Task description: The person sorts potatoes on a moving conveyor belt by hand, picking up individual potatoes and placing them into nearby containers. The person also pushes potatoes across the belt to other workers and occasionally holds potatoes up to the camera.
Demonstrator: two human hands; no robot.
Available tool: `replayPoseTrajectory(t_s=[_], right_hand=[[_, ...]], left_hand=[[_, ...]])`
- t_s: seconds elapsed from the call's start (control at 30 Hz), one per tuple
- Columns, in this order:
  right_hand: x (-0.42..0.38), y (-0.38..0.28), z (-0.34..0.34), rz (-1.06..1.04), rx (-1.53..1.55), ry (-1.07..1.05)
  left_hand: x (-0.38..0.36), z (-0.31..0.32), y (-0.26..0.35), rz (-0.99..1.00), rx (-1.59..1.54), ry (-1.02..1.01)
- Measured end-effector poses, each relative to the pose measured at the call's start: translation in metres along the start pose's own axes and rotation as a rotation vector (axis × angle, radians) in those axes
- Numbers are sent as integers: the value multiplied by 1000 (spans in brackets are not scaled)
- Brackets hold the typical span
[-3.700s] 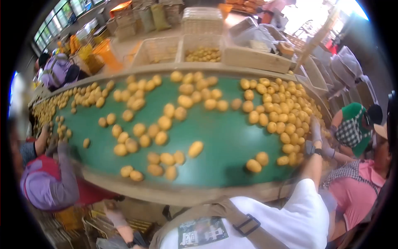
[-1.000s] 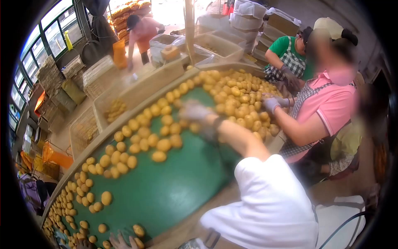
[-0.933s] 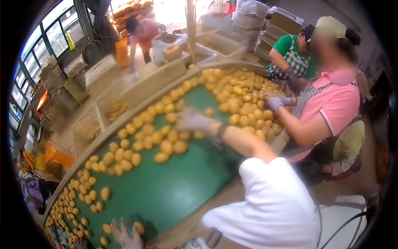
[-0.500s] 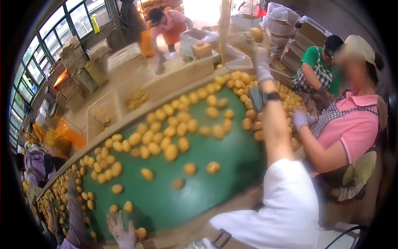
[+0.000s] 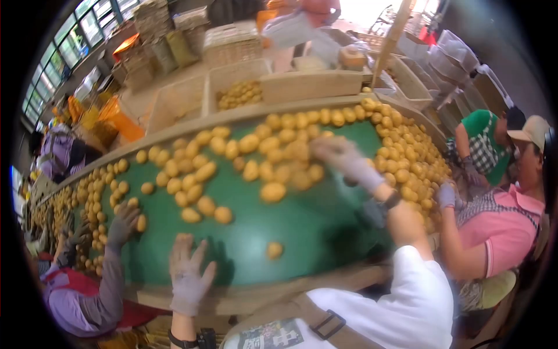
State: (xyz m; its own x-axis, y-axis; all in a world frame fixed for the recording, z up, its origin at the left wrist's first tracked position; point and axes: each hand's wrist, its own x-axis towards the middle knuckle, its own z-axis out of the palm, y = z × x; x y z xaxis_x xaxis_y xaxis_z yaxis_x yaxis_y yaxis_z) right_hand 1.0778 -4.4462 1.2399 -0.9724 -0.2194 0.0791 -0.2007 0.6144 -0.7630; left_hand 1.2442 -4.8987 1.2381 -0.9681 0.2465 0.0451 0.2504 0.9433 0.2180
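The left hand [image 5: 190, 280], gloved, is open with fingers spread at the near edge of the long, green-topped, wood-rimmed bench [image 5: 250, 267], gripping nothing visible. The gloved right hand [image 5: 344, 158] is blurred beside the rounded, yellow-brown potatoes [image 5: 273, 192] grouped mid-bench; its finger opening and any hold cannot be determined.

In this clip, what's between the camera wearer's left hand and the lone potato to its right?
In the head view, only bare green surface lies between the left hand and the lone potato.
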Motion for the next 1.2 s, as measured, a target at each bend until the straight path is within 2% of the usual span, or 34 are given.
replayPoseTrajectory(t_s=[0.03,0.07,0.1,0.17,0.23,0.3,0.37,0.47,0.57,0.67,0.77,0.83,0.87,0.93,0.97,1.0,1.03,1.07,1.1,1.17,1.2], right_hand=[[9,37,-14,90,32,304],[18,73,-38,-7,-114,589],[11,51,-57,163,-31,733],[20,118,-81,434,193,643],[46,144,-47,414,498,551],[67,138,-13,421,634,451],[87,109,45,443,619,363],[99,81,104,204,699,267],[115,68,184,114,428,64],[101,-29,227,204,603,-91],[103,-73,270,-75,492,-271],[101,-113,263,-200,349,-440],[99,-127,256,-182,373,-533],[91,-135,238,-137,419,-713],[89,-128,231,-214,331,-618],[88,-118,219,-291,241,-524],[88,-106,202,-422,83,-329],[91,-93,183,-556,-68,-129],[98,-77,167,-589,-104,44],[101,-38,142,-390,-390,290],[102,-17,132,-415,-554,154]], left_hand=[[2,0,3,23,-7,-17],[5,0,5,54,-15,-32],[9,2,9,106,-49,-33],[19,9,19,215,-122,-28],[39,17,36,363,-191,-55],[55,34,57,491,-247,-61],[66,55,69,607,-274,-48],[75,67,84,681,-188,-78],[82,67,79,702,-131,-112],[91,81,56,668,-22,35],[94,59,22,457,-105,23],[87,52,-12,304,-6,-94],[82,50,-32,226,41,-151],[68,51,-100,137,161,80],[61,48,-145,42,247,30],[47,43,-175,-152,386,90],[40,18,-184,-378,415,48],[26,13,-213,-522,455,22],[14,7,-223,-542,464,27],[-19,-9,-234,-594,488,23],[-31,-6,-227,-537,481,71]])
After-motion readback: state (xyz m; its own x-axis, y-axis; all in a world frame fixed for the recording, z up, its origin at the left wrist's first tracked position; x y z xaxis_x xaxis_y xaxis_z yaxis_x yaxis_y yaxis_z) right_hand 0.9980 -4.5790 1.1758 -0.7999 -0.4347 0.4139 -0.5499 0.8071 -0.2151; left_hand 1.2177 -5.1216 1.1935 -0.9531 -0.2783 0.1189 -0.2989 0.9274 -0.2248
